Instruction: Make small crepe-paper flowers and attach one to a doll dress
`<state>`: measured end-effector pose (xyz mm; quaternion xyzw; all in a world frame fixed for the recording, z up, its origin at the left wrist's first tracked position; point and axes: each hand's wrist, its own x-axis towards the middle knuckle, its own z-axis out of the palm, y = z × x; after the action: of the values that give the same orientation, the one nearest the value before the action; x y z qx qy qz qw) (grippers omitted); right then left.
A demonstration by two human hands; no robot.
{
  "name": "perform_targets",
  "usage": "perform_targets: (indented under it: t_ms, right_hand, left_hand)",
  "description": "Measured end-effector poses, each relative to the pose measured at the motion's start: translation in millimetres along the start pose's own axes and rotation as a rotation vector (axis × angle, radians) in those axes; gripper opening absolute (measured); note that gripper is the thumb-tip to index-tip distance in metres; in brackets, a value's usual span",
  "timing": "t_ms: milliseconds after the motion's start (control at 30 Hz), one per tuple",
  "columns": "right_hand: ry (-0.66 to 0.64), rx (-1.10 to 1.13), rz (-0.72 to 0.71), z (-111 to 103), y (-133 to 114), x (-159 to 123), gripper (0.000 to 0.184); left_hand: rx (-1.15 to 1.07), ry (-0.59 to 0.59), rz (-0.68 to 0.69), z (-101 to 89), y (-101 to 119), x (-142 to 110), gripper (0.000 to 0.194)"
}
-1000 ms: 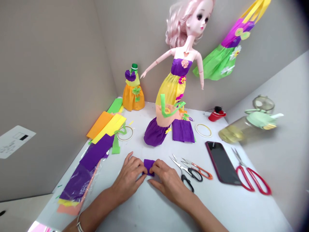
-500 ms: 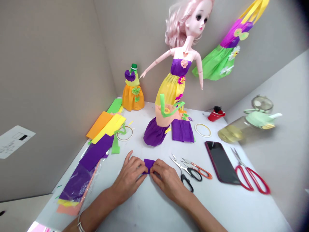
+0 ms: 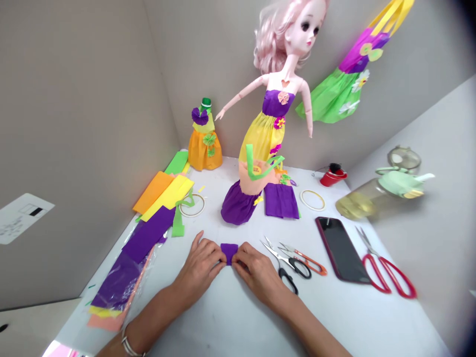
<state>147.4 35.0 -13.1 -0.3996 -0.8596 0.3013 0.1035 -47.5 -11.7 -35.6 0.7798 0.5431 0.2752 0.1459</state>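
White desk [image 3: 238,322] between grey walls [image 3: 82,124]. Small folded piece of purple crepe paper [image 3: 229,253] at middle of desk, pinched from both sides in firm closed grip of left hand [image 3: 199,270] and right hand [image 3: 258,275]. Steel scissors with black handles [image 3: 286,265] just beside right hand.

Both forearms [image 3: 156,317] are bare as far as the bottom edge of the view cuts them off, and the hands [image 3: 199,270] are bare too. Around the left wrist sits a thin, shiny silver bangle [image 3: 130,348], seemingly of more than one strand.
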Motion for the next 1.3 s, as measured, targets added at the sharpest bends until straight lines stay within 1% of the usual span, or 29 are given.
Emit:
perform_targets:
  t_ms: [200,333,567,767,867,933,1000,1133,1233,1300]
  right_hand:
    - [0.049,-0.047,-0.054,6.0,4.7,0.3,0.014]
    - [0.068,-0.116,-0.107,7.7,6.9,-0.8,0.015]
    - [0.036,-0.294,-0.215,12.0,13.1,-7.3,0.017]
    - [-0.005,-0.368,-0.322,5.5,7.7,-9.9,0.016]
    - [-0.023,-0.418,-0.363,1.8,5.4,-10.9,0.022]
    - [-0.009,-0.446,-0.398,0.5,5.8,-13.3,0.026]
    - [0.012,-0.464,-0.418,0.1,7.2,-16.9,0.030]
    - [0.037,-0.482,-0.413,3.7,9.2,-23.9,0.036]
    - [0.071,-0.452,-0.395,7.1,8.6,-25.2,0.036]
    - [0.062,-0.411,-0.369,2.6,7.5,-24.0,0.029]
  left_hand:
    - [-0.003,0.013,0.019,-3.5,0.3,0.0,0.012]
    - [0.033,0.029,0.046,-6.4,1.9,-0.6,0.013]
    - [0.123,0.057,0.106,-4.6,2.6,-2.1,0.018]
    - [0.145,0.026,0.114,-8.4,5.7,-3.1,0.019]
    - [0.116,0.036,0.088,-9.3,7.7,-1.8,0.014]
    - [0.100,0.046,0.046,-7.7,9.0,0.8,0.012]
    - [0.094,0.053,-0.002,-4.7,9.8,3.9,0.015]
    - [0.078,0.048,-0.070,2.2,8.5,7.1,0.017]
    - [0.024,0.053,-0.078,5.4,5.5,5.6,0.012]
    - [-0.019,0.049,-0.059,6.9,3.5,4.2,0.013]
